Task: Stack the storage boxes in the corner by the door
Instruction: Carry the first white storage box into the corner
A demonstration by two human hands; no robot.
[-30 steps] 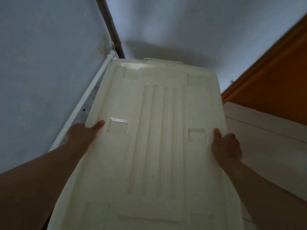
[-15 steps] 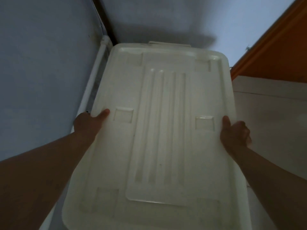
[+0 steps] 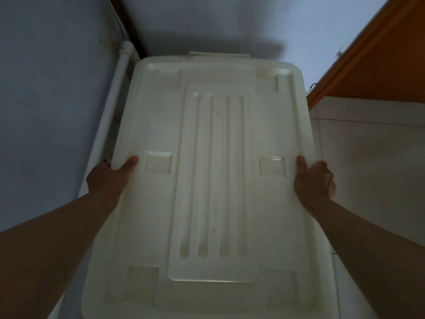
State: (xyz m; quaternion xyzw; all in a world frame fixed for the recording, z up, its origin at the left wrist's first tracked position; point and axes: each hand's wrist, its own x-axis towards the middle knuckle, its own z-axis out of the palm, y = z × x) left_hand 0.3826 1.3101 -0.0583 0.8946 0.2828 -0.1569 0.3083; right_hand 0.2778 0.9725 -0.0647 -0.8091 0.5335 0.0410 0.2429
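A large white plastic storage box (image 3: pixel 213 171) fills the middle of the view, its ribbed lid facing me and its far end pointing into the wall corner. My left hand (image 3: pixel 108 178) grips its left edge, thumb on the lid beside a square recess. My right hand (image 3: pixel 314 178) grips the right edge the same way, fingers curled under the rim. Whatever lies beneath the box is hidden by it.
A blue-grey wall (image 3: pixel 50 88) stands close on the left with a white pipe (image 3: pixel 112 107) running along it. Another pale wall (image 3: pixel 207 21) closes the corner ahead. An orange door (image 3: pixel 379 61) is at the upper right above pale floor tiles (image 3: pixel 368 162).
The view has tilted down and the box has levelled out and settled lower, closer into the corner. Both hands keep their grip on its side edges.
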